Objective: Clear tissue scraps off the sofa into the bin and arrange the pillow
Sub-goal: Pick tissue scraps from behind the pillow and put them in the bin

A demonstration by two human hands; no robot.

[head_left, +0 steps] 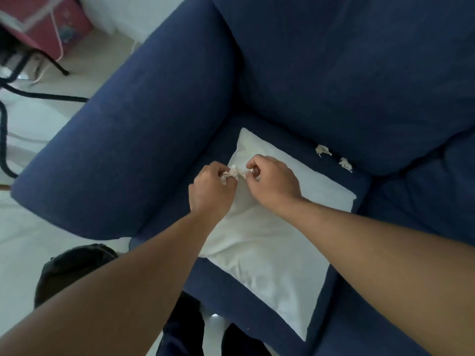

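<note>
A white pillow (267,242) lies flat on the seat of the blue sofa (334,73). Above its far corner my left hand (212,187) is closed around a crumpled tissue scrap (231,173). My right hand (272,181) pinches the other end of the same white scrap between thumb and fingers. Two more tissue scraps, one (322,150) and another (345,164), lie on the seat where it meets the backrest, just beyond the pillow.
The sofa's thick left armrest (123,140) runs beside my hands. A dark round bin (74,268) stands on the pale floor under my left forearm. A pink box (48,24) and black metal legs (15,83) are at the far left.
</note>
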